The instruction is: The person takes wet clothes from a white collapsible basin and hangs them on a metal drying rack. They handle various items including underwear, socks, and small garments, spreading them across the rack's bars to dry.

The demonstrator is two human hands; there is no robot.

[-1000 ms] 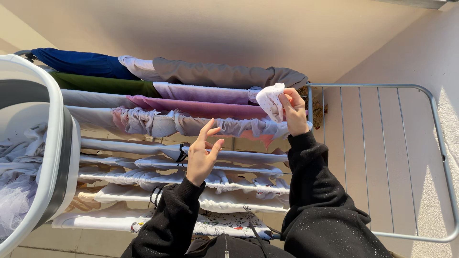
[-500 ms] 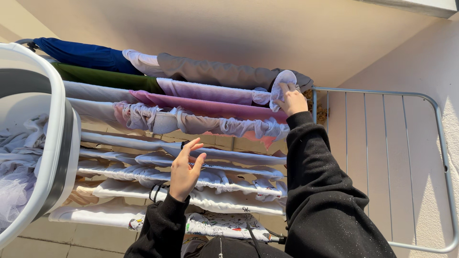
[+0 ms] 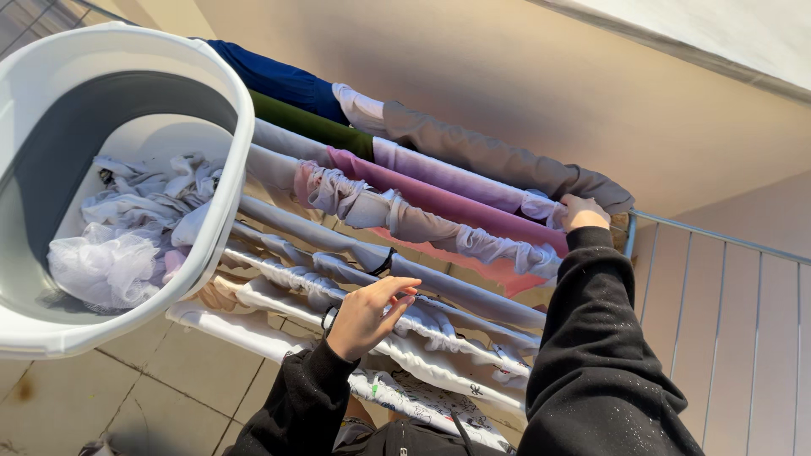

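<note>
My right hand (image 3: 583, 211) reaches to the far end of a drying rack (image 3: 718, 240). Its fingers curl over a rail beside a grey garment (image 3: 490, 156). A small white cloth (image 3: 541, 207) shows only as a white edge just left of that hand; the rest is hidden under it. My left hand (image 3: 367, 314) hovers open, fingers stretched, over the near rails hung with white laundry (image 3: 439, 359). Both arms wear black sleeves.
A white laundry basket (image 3: 228, 110) with a grey inner wall sits at the left, holding crumpled pale clothes (image 3: 127, 236). Blue, green, lilac and pink garments hang on the far rails. The rack's right wing has bare rails. A beige wall stands behind, with tiled floor (image 3: 127, 388) below.
The view has swung left and tilted, bringing the basket into full sight. My right hand has carried the small white cloth down onto the far rail. My left hand has dropped lower and flattened.
</note>
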